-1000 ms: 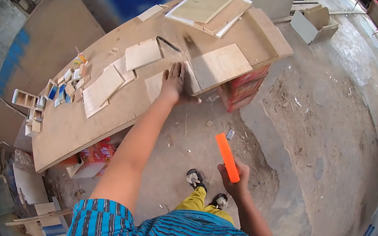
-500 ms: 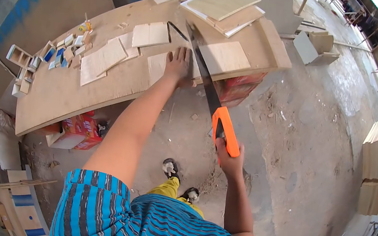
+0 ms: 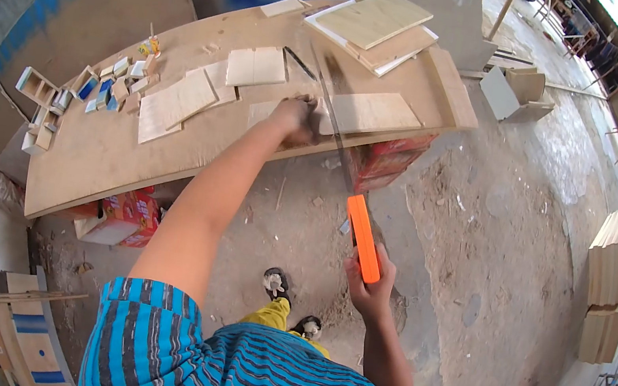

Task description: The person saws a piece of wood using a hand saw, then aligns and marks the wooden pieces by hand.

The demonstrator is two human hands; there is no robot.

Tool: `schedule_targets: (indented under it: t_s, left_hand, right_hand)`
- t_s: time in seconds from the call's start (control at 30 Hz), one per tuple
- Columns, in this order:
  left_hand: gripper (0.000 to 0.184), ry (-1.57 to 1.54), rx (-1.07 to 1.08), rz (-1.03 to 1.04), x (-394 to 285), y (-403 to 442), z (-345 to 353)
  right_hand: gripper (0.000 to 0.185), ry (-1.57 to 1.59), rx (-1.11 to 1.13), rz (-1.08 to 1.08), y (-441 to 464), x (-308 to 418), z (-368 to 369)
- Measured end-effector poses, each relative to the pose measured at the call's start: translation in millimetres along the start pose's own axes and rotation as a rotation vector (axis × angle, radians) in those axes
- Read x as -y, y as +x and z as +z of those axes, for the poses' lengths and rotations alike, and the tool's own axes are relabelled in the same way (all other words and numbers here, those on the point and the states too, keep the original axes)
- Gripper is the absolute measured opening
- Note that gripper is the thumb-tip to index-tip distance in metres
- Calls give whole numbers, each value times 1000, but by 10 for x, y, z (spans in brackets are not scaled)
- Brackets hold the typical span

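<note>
My right hand [image 3: 372, 282] is wrapped round the orange handle of a handsaw [image 3: 364, 237]. The saw's dark blade slants up and left to the edge of a wooden board [image 3: 373, 113] at the front of the workbench [image 3: 112, 172]. Just left of the blade, my left hand [image 3: 297, 119] has its fingers curled at the board's left part, gripping it. Its thumb side is blurred. A squarish light panel [image 3: 257, 67] lies behind my left hand, and a thin dark strip [image 3: 300, 63] rests to the right of that panel.
Stacked panels [image 3: 374, 27] lie at the bench's back right. Small wood blocks [image 3: 113, 84] and overlapping boards [image 3: 178, 105] are on its left part. Red crates [image 3: 390, 161] and a red carton [image 3: 125, 217] are underneath. Stacked boards [image 3: 608, 278] stand at the far right.
The saw has come back toward me and its handle has turned. My left hand's fingers have gone from spread to curled at the board, which has shifted and tilted slightly.
</note>
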State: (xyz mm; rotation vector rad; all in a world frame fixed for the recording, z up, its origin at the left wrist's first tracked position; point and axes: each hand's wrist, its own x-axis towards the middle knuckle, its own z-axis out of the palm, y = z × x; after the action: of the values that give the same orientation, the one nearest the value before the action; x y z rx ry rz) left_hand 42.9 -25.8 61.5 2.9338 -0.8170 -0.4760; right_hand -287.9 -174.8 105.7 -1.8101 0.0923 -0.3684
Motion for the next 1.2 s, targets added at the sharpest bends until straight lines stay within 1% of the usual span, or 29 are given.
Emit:
schedule_targets:
  t_s: [0.07, 0.13, 0.23, 0.33, 0.43, 0.47, 0.5, 0.57, 0.6, 0.67, 0.73, 0.77, 0.87, 0.9, 1.0, 1.03, 1.1, 1.2]
  left_hand:
    - [103, -62, 31, 22, 114, 95, 24]
    - [98, -99, 24, 33, 135, 97, -26]
    - [76, -250, 171, -18, 97, 87, -192]
    - [59, -319, 98, 16, 147, 106, -198]
    - [53, -211, 13, 46, 259, 328, -20]
    - [58, -203, 2, 58, 351, 441, 63]
    - [62, -291, 33, 73, 487, 603, 203]
    - [72, -679, 180, 77, 800, 973, 496]
    - [76, -834, 249, 58, 916, 1077, 601]
    - [90, -435, 226, 94, 626, 676, 289]
    - [106, -118, 162, 73, 356, 380, 165]
    - [123, -37, 138, 14, 13, -118, -238]
    - [133, 82, -21, -3, -87, -218, -15]
    - [140, 40, -79, 15, -119, -302, -10]
    - [128, 98, -156, -64, -261, -381, 77]
    - [119, 35, -186, -59, -233, -358, 125]
    - [99, -84, -243, -50, -127, -261, 212]
    - [76, -375, -331, -59, -18, -132, 306]
  right_hand:
    - [15, -23, -7, 95, -44, -98, 30]
    - [14, -73, -24, 92, -26, -81, 61]
    - [15, -58, -47, 106, 55, 56, 137]
    - [18, -33, -70, 117, 225, 132, 256]
    - [20, 7, -80, 132, 250, 91, 257]
    - [20, 28, -74, 138, 254, 84, 253]
    - [20, 21, -62, 123, 252, 146, 245]
    - [20, 12, -38, 85, 278, 327, 215]
    - [21, -8, -17, 104, 295, 379, 200]
    - [21, -48, 21, 149, 254, 413, 176]
    - [21, -88, 25, 169, 168, 255, 204]
    - [21, -111, 28, 182, 110, 131, 223]
    - [20, -234, 91, 223, -86, -382, 264]
    - [18, -214, 49, 173, -103, -459, 301]
    - [18, -298, 45, 113, -223, -807, 402]
    - [18, -347, 53, 63, -231, -906, 430]
    - [19, -285, 29, 94, -271, -978, 438]
    - [25, -227, -25, 96, -218, -903, 442]
